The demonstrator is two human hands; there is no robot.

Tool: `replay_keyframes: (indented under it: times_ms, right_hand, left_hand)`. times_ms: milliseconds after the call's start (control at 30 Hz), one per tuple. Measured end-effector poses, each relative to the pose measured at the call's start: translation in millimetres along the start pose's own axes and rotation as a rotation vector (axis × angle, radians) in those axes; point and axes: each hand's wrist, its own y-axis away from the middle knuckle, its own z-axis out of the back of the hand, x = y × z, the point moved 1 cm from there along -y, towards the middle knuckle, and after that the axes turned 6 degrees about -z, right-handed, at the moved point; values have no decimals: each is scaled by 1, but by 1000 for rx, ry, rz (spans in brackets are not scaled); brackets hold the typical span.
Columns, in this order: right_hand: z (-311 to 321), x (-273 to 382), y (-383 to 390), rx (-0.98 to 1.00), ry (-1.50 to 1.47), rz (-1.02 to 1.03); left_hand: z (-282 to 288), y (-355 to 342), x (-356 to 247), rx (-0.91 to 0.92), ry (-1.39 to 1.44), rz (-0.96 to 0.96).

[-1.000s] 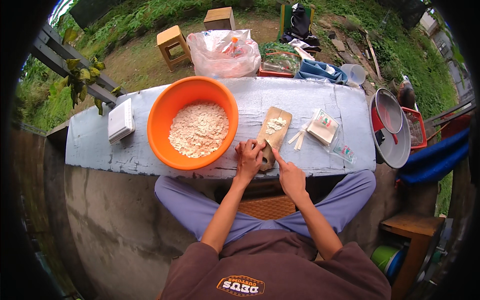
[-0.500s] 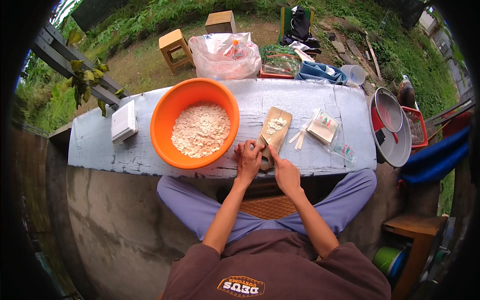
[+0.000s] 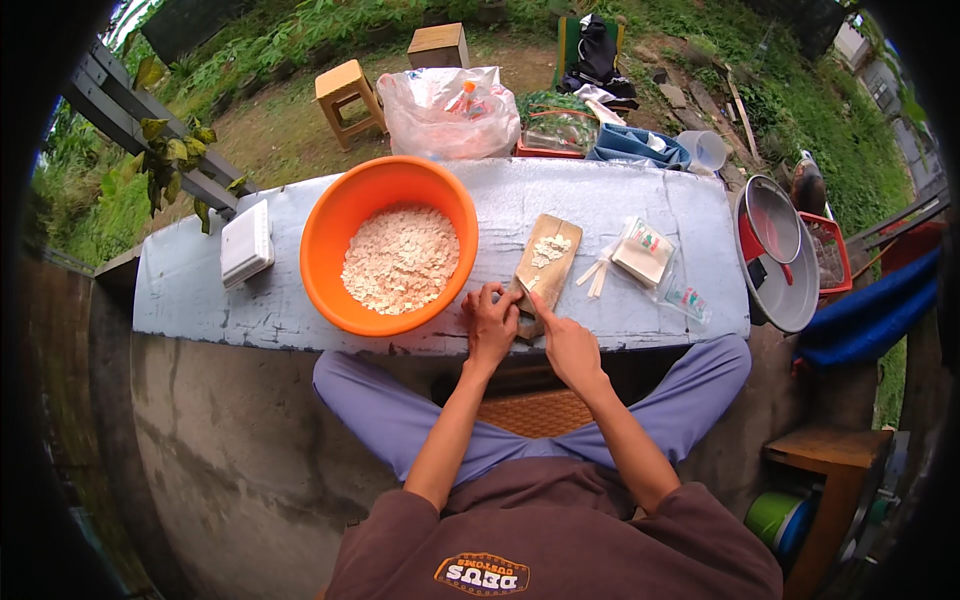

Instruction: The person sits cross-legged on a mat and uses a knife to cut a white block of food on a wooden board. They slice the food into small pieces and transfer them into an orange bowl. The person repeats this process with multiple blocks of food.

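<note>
A small wooden cutting board (image 3: 560, 228) lies on the table before me, its near end between my hands. Small flat, pale cut pieces (image 3: 550, 250) are heaped toward its far end. My right hand (image 3: 571, 350) is closed on a small knife (image 3: 524, 286), forefinger stretched along it, the blade over the board. At the board's left edge my left hand (image 3: 491, 328) has its fingers bent and pressed together close to the blade; what they hold is hidden. Left of it stands a large orange basin (image 3: 318, 235) with many similar pale pieces (image 3: 400, 262). Pale strips (image 3: 597, 275) lie right of the board.
A plastic packet of pale square sheets (image 3: 643, 252) lies beside the strips on the silvery table (image 3: 240, 318). A white lidded box (image 3: 246, 246) sits at the left. Beyond the far edge are a plastic bag (image 3: 450, 120) and stools; metal bowls (image 3: 790, 285) stand at the right.
A few cut pieces now show on the board by the blade. Both hands have shifted only slightly; the knife stays near the left fingertips.
</note>
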Motion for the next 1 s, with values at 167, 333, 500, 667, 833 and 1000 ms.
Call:
replay_keyframes:
  times_ms: [167, 333, 500, 667, 833, 1000]
  right_hand:
    - [-3, -2, 14, 52, -3, -38]
    - [-16, 1, 0, -38, -22, -12]
    - [2, 6, 7, 31, -20, 27]
    - [-8, 6, 15, 50, 18, -46]
    - [-11, 10, 1, 41, -71, -32]
    - [8, 16, 20, 140, -24, -9]
  left_hand:
    - [0, 0, 0, 11, -14, 16]
    - [0, 3, 2, 12, -21, -16]
    - [1, 4, 5, -11, 7, 16]
    - [2, 4, 3, -10, 4, 28]
    - [2, 6, 4, -14, -36, -22]
    - [2, 10, 9, -54, 10, 4]
